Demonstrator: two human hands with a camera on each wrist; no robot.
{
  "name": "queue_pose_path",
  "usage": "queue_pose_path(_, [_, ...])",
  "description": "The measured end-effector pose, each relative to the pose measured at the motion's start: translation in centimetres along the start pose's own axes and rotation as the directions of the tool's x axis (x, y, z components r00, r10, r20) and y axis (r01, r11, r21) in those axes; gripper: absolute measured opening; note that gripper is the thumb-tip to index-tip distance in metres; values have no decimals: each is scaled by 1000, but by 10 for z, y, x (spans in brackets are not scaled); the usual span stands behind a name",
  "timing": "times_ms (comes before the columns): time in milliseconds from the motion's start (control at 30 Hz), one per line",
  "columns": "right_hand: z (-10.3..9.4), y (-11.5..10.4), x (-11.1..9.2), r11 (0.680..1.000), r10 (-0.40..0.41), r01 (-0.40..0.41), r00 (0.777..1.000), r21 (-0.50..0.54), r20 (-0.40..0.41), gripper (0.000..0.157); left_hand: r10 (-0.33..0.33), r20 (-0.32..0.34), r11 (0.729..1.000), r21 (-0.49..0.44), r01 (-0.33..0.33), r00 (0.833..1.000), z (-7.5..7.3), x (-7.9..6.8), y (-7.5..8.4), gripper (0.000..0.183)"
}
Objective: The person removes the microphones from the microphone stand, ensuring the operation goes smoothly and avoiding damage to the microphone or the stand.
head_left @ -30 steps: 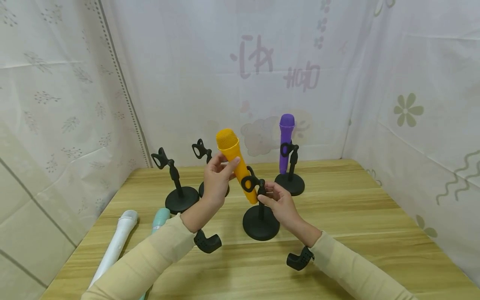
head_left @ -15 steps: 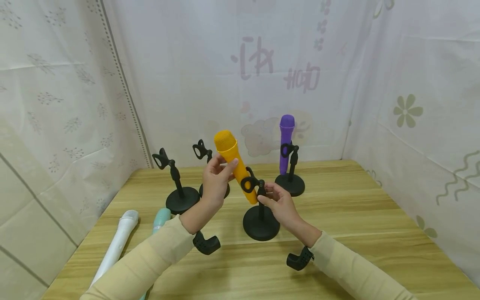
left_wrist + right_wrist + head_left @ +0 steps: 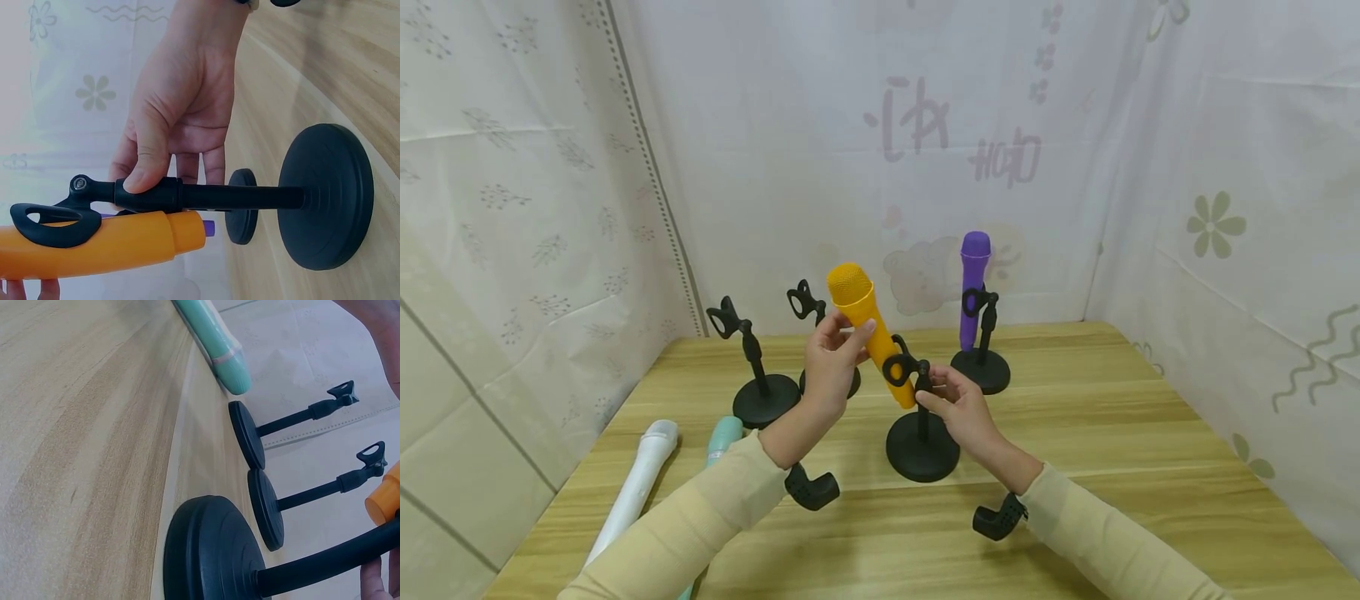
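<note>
An orange microphone [image 3: 880, 346] leans to the left inside the clip of a black desk microphone stand [image 3: 922, 446]. My left hand [image 3: 833, 362] pinches its body just below the head, thumb in front. On the stand's upper post, my right hand [image 3: 958, 408] grips the collar between thumb and fingers. The left wrist view shows that thumb pressed on the collar, with the orange microphone [image 3: 125, 247] running through the clip [image 3: 59, 228]. In the right wrist view, the lower end of the orange microphone [image 3: 384, 500] shows beside the post.
A purple microphone [image 3: 974, 267] stands in another stand [image 3: 981, 371] at the back right. Two stands with bare clips, a nearer one [image 3: 765, 400] and one partly behind my left hand [image 3: 808, 302], are at left. White [image 3: 636, 483] and mint-green [image 3: 724, 435] microphones lie front left.
The orange microphone's head has tipped slightly left and down with my left hand. My right hand and the stand it grips have stayed put.
</note>
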State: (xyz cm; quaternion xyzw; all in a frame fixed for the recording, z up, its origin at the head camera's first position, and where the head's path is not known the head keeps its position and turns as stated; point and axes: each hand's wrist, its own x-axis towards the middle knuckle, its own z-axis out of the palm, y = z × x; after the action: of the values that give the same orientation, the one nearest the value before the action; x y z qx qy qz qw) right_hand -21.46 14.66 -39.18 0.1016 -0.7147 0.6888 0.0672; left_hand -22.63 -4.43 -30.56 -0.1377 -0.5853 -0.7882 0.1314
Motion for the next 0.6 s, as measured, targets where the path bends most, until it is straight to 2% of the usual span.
queue_pose_path(600, [0, -2, -1, 1000, 12, -12, 1000, 13, 1, 33, 24, 17, 999, -40, -24, 1000, -4, -1, -3, 19])
